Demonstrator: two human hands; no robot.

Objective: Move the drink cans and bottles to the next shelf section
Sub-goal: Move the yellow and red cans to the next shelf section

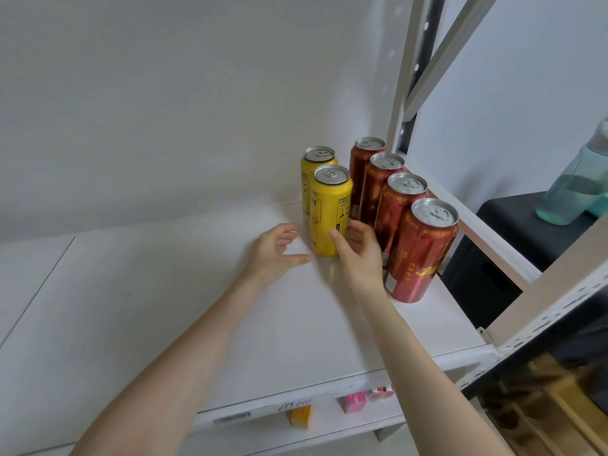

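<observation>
Two yellow cans stand one behind the other on the white shelf (164,291): the front yellow can (330,205) and the rear yellow can (317,162). To their right runs a row of several red beer cans, the nearest red can (419,255) at the shelf's right end. My right hand (358,248) wraps the lower right side of the front yellow can, thumb on its front. My left hand (276,250) hovers just left of that can's base, fingers spread, not touching it.
A white upright post (403,103) with a diagonal brace borders the shelf on the right. Beyond it a teal bottle (572,189) lies on a black box (513,238). Pink and orange packets (353,403) sit on the shelf below.
</observation>
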